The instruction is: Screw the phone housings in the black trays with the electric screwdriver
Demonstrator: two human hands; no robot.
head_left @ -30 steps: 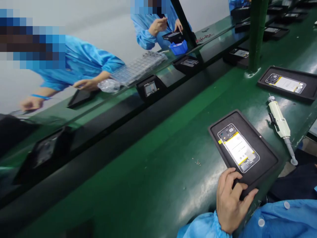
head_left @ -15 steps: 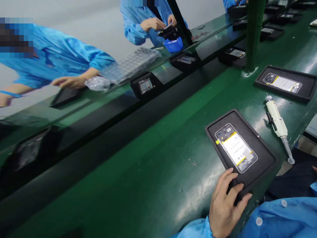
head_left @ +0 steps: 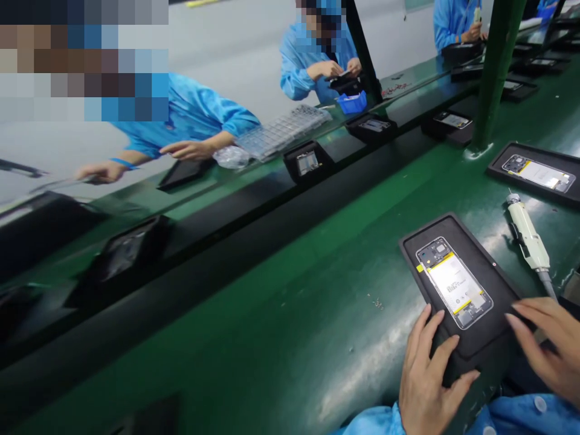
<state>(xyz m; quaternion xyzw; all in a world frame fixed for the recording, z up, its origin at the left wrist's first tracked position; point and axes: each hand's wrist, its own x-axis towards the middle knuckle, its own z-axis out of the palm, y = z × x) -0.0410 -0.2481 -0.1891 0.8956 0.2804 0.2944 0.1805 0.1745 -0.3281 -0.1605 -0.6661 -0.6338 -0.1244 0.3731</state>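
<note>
A black tray (head_left: 492,275) lies on the green bench before me, holding an opened phone (head_left: 458,290) with its white battery and inner parts exposed. My left hand (head_left: 428,374) rests at the tray's near left corner, fingers spread and touching its edge. At the tray's right side is my right hand (head_left: 550,338), its fingers apart with nothing held; whether the fingertips touch the rim I cannot tell. A cream electric screwdriver (head_left: 529,232) lies beyond the tray on the right. Left of the tray sits a small pile of tiny screws (head_left: 377,303).
Another tray (head_left: 498,164) with an open phone stands at the far right. A green post (head_left: 493,84) rises from the bench. Along the dark channel (head_left: 254,211) sit several more trays. Co-workers in blue coats work opposite, near a clear compartment box (head_left: 285,130) and a blue bin (head_left: 352,103).
My right hand has come in from the right to the tray's side. The view has shifted, so the scene sits further right. My left hand stays at the tray's corner.
</note>
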